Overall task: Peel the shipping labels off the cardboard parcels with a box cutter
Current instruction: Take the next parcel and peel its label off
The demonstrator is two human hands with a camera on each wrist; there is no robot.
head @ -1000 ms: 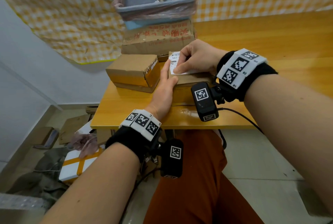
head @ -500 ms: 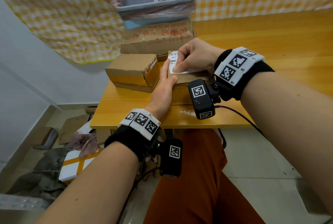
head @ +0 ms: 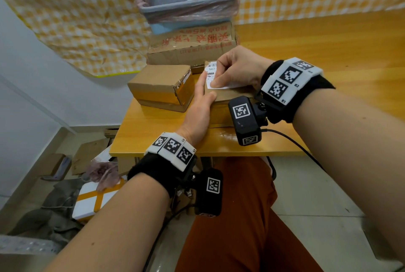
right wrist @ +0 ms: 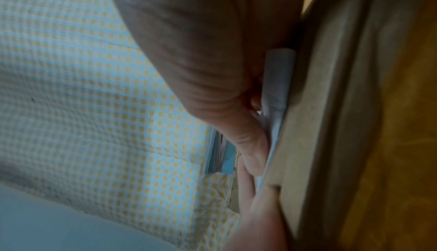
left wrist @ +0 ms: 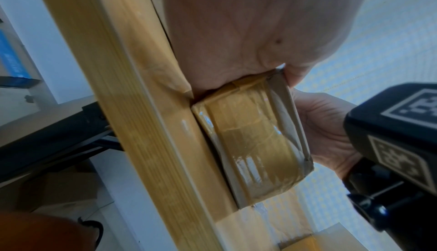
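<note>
A small brown parcel (head: 232, 94) wrapped in tan tape lies near the front edge of the table (head: 328, 57). A white shipping label (head: 211, 74) is stuck on its top. My left hand (head: 200, 105) grips the parcel's left side, thumb over the top edge, with the palm against the parcel (left wrist: 250, 142) in the left wrist view. My right hand (head: 238, 70) rests on top with curled fingers, its thumb pressing the label. In the right wrist view the label (right wrist: 276, 79) stands lifted off the parcel (right wrist: 331, 105) under that hand. No box cutter shows in any view.
A second taped parcel (head: 162, 87) sits just left of my left hand. Behind stands a larger box with red print (head: 192, 46) carrying a blue lined bin (head: 188, 2). A white box with orange tape (head: 94, 199) and scraps lie on the floor at the left.
</note>
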